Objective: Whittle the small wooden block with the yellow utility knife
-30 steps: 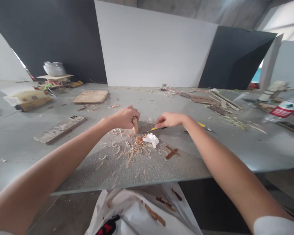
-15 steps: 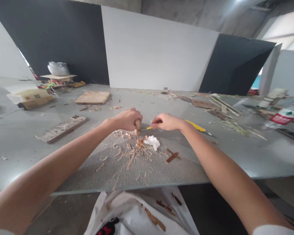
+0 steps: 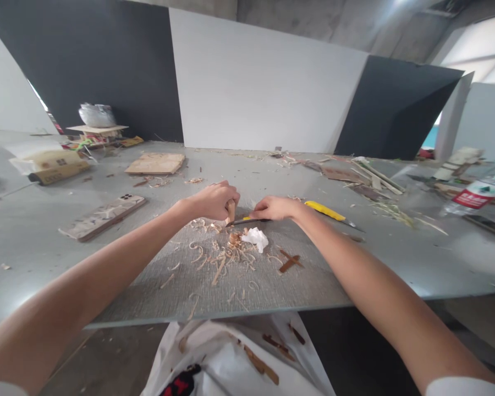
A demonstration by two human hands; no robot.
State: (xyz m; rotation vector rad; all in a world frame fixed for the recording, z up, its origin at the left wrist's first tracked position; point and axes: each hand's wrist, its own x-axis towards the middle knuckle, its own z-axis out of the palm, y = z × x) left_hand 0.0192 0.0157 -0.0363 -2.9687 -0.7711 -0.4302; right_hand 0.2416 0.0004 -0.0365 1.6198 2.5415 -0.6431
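My left hand (image 3: 218, 199) is closed around a small pale piece of wood (image 3: 231, 210), its lower end pointing down toward the table. In my right hand (image 3: 274, 208) is a thin knife (image 3: 242, 221) with some yellow on it; the blade reaches left to the lower end of the wood. Just in front of the hands lie a crumpled white tissue (image 3: 256, 238) and a small brown wooden lump (image 3: 234, 238). Curled wood shavings (image 3: 220, 261) are scattered around them on the grey table. My fingers hide most of the knife's handle.
A yellow utility knife (image 3: 325, 210) lies right of my right hand. A phone (image 3: 103, 217) and a wooden board (image 3: 155, 163) are on the left. Crossed brown strips (image 3: 290, 262) lie nearer the front edge. Wood scraps (image 3: 375, 179) and a plastic bottle (image 3: 474, 195) stand at right.
My right hand has shifted slightly left and down, bringing the knife blade against the lower end of the wood. My left hand stays almost where it was.
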